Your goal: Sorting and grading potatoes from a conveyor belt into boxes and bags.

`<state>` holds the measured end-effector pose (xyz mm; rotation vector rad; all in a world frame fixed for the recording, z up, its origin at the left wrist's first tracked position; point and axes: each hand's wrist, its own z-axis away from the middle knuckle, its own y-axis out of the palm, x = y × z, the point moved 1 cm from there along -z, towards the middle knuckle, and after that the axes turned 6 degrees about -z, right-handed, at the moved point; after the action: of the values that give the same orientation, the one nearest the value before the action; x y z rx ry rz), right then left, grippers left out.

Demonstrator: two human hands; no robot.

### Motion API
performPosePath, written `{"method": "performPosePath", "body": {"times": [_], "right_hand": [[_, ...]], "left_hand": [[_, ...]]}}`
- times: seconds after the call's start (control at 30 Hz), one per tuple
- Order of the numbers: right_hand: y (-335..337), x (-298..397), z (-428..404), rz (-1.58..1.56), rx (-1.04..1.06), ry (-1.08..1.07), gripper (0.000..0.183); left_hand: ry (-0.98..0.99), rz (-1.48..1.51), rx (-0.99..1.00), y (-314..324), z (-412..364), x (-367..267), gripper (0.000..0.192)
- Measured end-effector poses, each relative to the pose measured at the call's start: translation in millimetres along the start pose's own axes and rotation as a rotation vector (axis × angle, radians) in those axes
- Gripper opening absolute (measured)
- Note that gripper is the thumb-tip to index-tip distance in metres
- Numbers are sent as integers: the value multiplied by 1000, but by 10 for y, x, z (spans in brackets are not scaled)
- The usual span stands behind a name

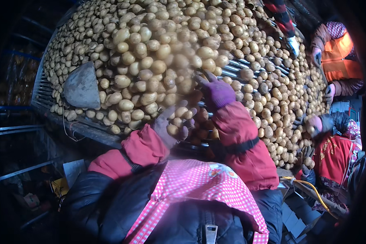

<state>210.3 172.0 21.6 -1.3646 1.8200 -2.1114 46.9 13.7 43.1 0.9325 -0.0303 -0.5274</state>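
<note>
Potatoes [146, 62] lie heaped over a slatted metal grate [236, 67]. My left hand [172, 125], in a soiled purple knitted glove, is turned palm up at the near edge of the heap and holds several small potatoes [177, 122] in its curled fingers. To the right of it, my right hand [215, 88], in a purple glove, reaches palm down over the grate with its fingers spread; whether a potato lies under them is hidden. A blurred patch covers the potatoes just beyond my fingers. Both forearms wear red sleeve covers.
A grey metal scoop-shaped piece [82, 87] rests on the potatoes at the left. The grate's edge board [88, 129] runs along the near left. Co-workers' gloved hands [292, 46] work at the right side. A yellow cable [315, 195] and cardboard pieces [296, 216] are at the lower right.
</note>
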Motion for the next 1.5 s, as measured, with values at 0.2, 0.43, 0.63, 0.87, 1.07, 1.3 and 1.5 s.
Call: {"method": "performPosePath", "body": {"times": [0.2,0.43,0.63,0.87,1.07,1.3,1.5], "right_hand": [[-92,-368,37,333,68,69,50],[4,103,-201,134,52,147,36],[398,-125,-421,181,223,192,40],[122,-342,-112,-1243,87,534,40],[470,586,-386,-578,34,-21,28],[359,6,74,-1167,75,398,53],[365,-619,1553,-1030,-416,212,60]], "left_hand": [[-122,52,15,-86,74,-145,35],[-69,-23,18,-230,16,-211,35],[-40,-109,160,-298,107,-247,34],[124,-23,-24,-462,401,-326,39],[218,22,-149,-378,342,-413,34],[104,-115,-21,11,308,-436,43],[-153,-51,200,163,9,-106,53]]}}
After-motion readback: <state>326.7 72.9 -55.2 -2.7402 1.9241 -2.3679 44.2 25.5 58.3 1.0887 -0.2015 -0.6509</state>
